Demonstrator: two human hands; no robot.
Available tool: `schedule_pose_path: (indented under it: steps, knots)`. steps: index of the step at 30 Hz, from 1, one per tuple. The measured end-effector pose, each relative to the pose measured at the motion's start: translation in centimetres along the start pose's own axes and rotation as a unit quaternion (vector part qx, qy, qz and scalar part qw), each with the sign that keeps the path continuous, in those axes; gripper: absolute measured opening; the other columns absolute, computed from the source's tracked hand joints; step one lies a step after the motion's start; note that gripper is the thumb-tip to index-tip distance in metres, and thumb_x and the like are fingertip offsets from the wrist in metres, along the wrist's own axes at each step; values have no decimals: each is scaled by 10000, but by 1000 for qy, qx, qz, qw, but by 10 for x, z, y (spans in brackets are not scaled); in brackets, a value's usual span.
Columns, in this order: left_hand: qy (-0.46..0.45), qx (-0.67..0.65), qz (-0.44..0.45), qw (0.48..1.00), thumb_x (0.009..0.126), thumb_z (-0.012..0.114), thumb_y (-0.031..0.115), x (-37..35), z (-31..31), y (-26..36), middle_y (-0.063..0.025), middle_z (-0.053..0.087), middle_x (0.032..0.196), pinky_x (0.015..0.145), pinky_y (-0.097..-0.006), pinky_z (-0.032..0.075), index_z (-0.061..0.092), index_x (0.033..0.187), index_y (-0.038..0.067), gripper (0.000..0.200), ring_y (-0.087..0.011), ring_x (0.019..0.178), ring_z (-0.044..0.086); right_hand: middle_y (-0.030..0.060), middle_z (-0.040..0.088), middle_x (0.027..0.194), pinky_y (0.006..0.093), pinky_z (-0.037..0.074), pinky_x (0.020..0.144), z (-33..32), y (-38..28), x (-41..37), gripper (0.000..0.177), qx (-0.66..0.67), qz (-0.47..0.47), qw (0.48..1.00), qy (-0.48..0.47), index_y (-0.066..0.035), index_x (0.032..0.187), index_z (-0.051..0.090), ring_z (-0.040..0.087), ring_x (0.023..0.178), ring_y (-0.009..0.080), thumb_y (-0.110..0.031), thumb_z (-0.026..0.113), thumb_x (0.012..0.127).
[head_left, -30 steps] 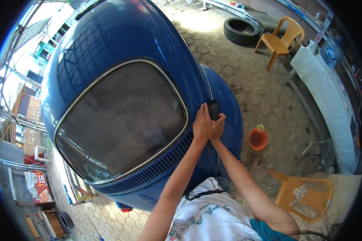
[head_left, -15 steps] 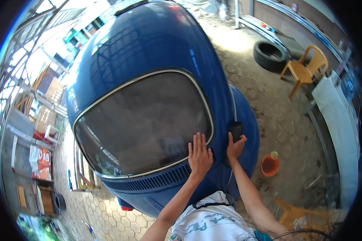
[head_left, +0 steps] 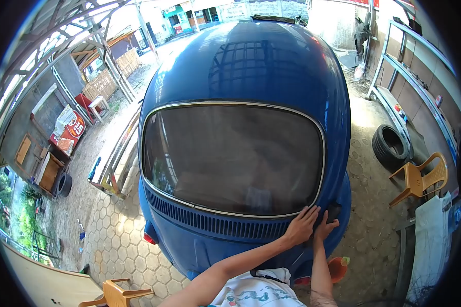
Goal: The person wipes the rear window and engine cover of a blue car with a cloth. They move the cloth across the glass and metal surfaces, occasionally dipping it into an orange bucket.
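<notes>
In the head view the rear of a blue rounded car [head_left: 251, 66] fills the middle, with a dark rear window [head_left: 230, 153] in a bright trim and a slotted vent [head_left: 215, 223] below it. My left hand [head_left: 300, 226] lies flat, fingers stretched, by the window's lower right corner. Just right of it, my right hand [head_left: 322, 230] grips a small black pad [head_left: 334, 210] against the car's rear side; some of its fingers are hidden, so the pad's exact kind does not show.
An orange bucket [head_left: 337, 269] stands by the car at lower right. Farther right are a tyre [head_left: 390, 146], a yellow plastic chair [head_left: 420, 179] and a metal shelf [head_left: 420, 82]. A wooden bench [head_left: 120, 158] stands left, another yellow chair [head_left: 115, 294] at lower left.
The view has swung, so the car now appears more upright and farther right. My left hand has shifted toward the window's corner, closer to my right hand, which still holds the black pad.
</notes>
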State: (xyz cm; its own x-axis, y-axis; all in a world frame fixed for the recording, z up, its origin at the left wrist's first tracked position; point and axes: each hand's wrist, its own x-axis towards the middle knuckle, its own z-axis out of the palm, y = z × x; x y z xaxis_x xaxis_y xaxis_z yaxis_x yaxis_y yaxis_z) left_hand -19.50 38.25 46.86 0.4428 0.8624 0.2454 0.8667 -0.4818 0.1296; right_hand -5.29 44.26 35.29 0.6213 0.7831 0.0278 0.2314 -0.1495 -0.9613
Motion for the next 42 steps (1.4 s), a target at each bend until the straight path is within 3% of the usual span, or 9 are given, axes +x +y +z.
schedule_pose_path:
  steps: [4, 10, 12, 16, 20, 26, 30, 34, 42]
  knots:
    - [118, 32, -60, 991, 1030, 549, 294, -24, -30, -59, -35, 325, 1710, 1288, -524, 175, 494, 1572, 174, 558, -239, 1588, 269, 193, 564, 1116, 442, 474, 913, 5, -39, -21, 620, -94, -70, 993, 11, -3, 1236, 414, 600, 1031, 338, -503, 684, 989]
    - [155, 57, -182, 969, 1032, 560, 403, -69, -100, -125, -48, 347, 1699, 1266, -580, 187, 461, 1596, 286, 585, -280, 1586, 273, 214, 549, 1128, 479, 451, 943, 29, -130, -11, 672, -121, -286, 949, -55, 1, 1271, 415, 577, 1101, 395, -514, 708, 954]
    - [206, 94, -212, 951, 1026, 567, 414, -67, -113, -157, -81, 354, 1693, 1262, -599, 172, 445, 1606, 256, 614, -326, 1584, 268, 220, 558, 1138, 495, 454, 938, 39, -148, 20, 681, -97, -311, 944, -59, -6, 1268, 420, 578, 1101, 421, -530, 713, 946]
    - [231, 110, -265, 929, 1037, 539, 413, -50, -146, -194, -108, 327, 1703, 1263, -602, 159, 435, 1612, 221, 615, -357, 1588, 244, 219, 575, 1159, 520, 460, 930, 63, -219, 60, 689, -92, -169, 981, -18, -25, 1208, 457, 587, 1125, 413, -587, 729, 918]
    - [238, 128, -273, 923, 1043, 519, 426, -31, -160, -211, -101, 302, 1715, 1272, -598, 134, 428, 1615, 220, 615, -345, 1601, 213, 137, 571, 1111, 518, 466, 875, 61, -241, 34, 690, -183, -371, 910, -29, -49, 1187, 482, 591, 1062, 357, -607, 755, 887]
    - [241, 139, -261, 924, 1043, 523, 441, 10, -185, -239, -80, 304, 1715, 1279, -577, 146, 395, 1628, 233, 634, -320, 1601, 217, 138, 581, 1103, 521, 482, 843, 88, -270, 79, 732, -154, -357, 921, -1, -43, 1205, 493, 601, 1047, 359, -647, 742, 875]
    - [246, 138, -254, 925, 1062, 481, 460, 38, -204, -253, -91, 303, 1713, 1286, -563, 138, 359, 1642, 191, 650, -341, 1596, 220, 221, 628, 1146, 543, 495, 885, 112, -337, 142, 778, -123, -176, 976, -32, -23, 1228, 500, 634, 1064, 401, -706, 672, 896]
    - [255, 136, -265, 920, 1061, 486, 450, 51, -207, -260, -99, 319, 1703, 1285, -558, 152, 363, 1636, 165, 653, -339, 1593, 228, 114, 635, 1176, 527, 491, 868, 121, -358, 102, 755, -177, -459, 869, -54, -67, 1184, 529, 628, 1077, 343, -727, 699, 859]
    - [255, 136, -260, 921, 1062, 498, 438, 48, -208, -256, -105, 337, 1691, 1278, -567, 175, 398, 1622, 176, 625, -345, 1588, 239, 71, 641, 1188, 550, 495, 896, 181, -453, 141, 715, -231, -410, 881, -48, -112, 1199, 539, 626, 1098, 339, -702, 727, 841]
